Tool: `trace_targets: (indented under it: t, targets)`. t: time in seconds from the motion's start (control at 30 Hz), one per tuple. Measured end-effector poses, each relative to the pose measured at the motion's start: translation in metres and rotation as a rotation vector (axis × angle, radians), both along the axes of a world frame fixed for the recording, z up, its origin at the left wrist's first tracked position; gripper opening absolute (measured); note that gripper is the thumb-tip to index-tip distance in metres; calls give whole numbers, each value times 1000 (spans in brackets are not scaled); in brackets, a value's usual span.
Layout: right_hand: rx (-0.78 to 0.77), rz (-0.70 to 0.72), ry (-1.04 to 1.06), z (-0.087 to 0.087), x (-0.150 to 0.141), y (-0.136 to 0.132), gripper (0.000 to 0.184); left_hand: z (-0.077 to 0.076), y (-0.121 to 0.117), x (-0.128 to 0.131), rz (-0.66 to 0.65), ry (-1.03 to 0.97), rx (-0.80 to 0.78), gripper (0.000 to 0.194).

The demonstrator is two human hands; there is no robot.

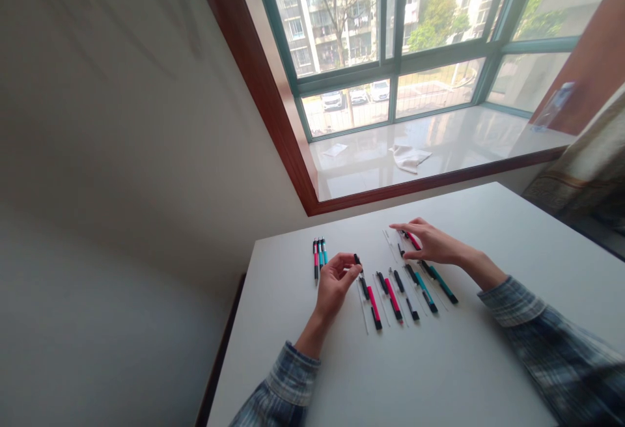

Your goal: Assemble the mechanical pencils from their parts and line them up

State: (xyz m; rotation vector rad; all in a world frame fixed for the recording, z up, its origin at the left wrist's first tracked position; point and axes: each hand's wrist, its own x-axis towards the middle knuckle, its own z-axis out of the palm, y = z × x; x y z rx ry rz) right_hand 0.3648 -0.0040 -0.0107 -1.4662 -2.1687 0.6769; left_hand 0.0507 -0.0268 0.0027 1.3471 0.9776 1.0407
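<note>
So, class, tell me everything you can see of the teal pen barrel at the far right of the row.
The teal pen barrel is a slim, straight tube, apparently plastic, with a black end towards the person. It lies flat and slanted on the white table, beside a black pen piece; whether those two touch is unclear. Neither the left hand nor the right hand touches it. Finer markings are too small to tell.

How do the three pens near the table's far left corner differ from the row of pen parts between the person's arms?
The three pens look assembled, while the pen parts lie separated, with thin pale rods beside the barrels. The three pens sit close together; the pen parts spread across a wider row. Both include pinkish-red and teal pieces and lie on the white table.
</note>
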Motion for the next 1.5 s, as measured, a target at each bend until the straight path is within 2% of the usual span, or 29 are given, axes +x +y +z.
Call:
trace_targets:
  t: [0.1,0.17,0.27,0.33,0.43,0.53,0.77,1.13,1.37,1.5]
  targets:
    - [74,3,11,7,-4,-1,82,2,-1,1,3,-6,-9,25]
    - [175,-1,40,17,-12,-5,84,4,-1,1,8,-11,-17,24]
    - [353,28,96,33,-37,-18,87,7,-3,3,12,-22,-35,24]
    - [434,100,120,41,-58,-30,91,9,-4,4,18,-33,-51,25]
    - [476,216,95,43,-85,-45,93,11,-4,4,32,-57,-63,29]
    - [515,263,78,40,-98,-52,95,16,-4,5,31,-69,-56,33]
    - [548,252,79,39,-98,-53,95,26,-7,7,32,-76,-50,34]
    - [593,209,33,39,-104,-56,86,17,-4,5,3,-78,-75,37]
    - [601,200,13,36,-106,-56,89,14,-4,7,55,-140,-98,34]
    - [600,195,5,35,-106,-56,90,13,-4,7,36,-132,-91,32]
